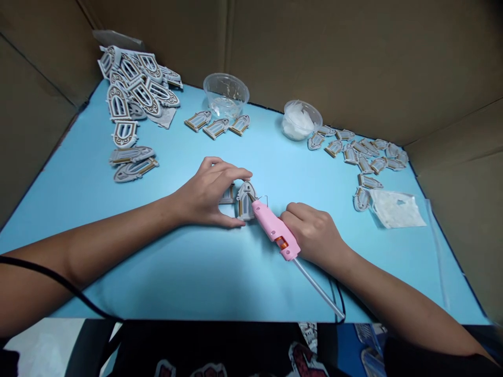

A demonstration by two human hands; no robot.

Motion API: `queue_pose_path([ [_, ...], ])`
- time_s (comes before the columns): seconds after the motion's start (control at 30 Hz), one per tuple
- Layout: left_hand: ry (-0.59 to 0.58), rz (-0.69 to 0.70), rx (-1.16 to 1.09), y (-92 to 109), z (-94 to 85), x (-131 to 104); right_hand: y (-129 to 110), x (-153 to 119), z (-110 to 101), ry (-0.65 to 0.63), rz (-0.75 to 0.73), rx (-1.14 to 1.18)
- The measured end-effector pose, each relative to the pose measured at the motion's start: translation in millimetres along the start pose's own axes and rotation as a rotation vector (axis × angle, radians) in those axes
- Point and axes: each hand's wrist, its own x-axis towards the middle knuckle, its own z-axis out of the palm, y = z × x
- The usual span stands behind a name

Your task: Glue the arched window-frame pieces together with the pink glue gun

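Observation:
My right hand (312,230) is wrapped round the grip of a pink hot glue gun (275,229), with a clear glue stick (317,287) sticking out of its back end. The gun's nozzle points at the face of a small arched window piece (245,201), white and grey with a gold base. My left hand (214,193) holds that piece at its top and bottom edges between fingers and thumb, flat on the table. A second window piece (228,195) lies under the left hand, partly hidden by the fingers.
A heap of arched frames (135,81) fills the back left. Several finished-looking window pieces (363,152) lie at right. Two clear tubs, one with scraps (226,97), one with white pieces (299,120), stand at the back. A plastic bag (397,208) and a black cable (58,277) are also there.

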Motion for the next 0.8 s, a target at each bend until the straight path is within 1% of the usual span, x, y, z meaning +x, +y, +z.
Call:
queue_pose_path([
  [0.2, -0.043, -0.031, -0.003, 2.4, -3.0, 0.7, -0.4, 0.6, -0.1, 0.006, -0.010, -0.008],
  [0.37, -0.005, -0.022, 0.003, 1.8, -2.7, 0.7, -0.6, 0.6, -1.2, 0.006, 0.007, -0.010],
  [0.53, -0.010, -0.032, 0.029, 2.9, -3.1, 1.3, -0.5, 0.4, -1.5, 0.000, 0.010, -0.011],
  [0.8, 0.032, -0.006, 0.029, 2.7, -2.5, 1.1, -1.2, -0.3, 0.5, 0.002, 0.005, 0.021],
])
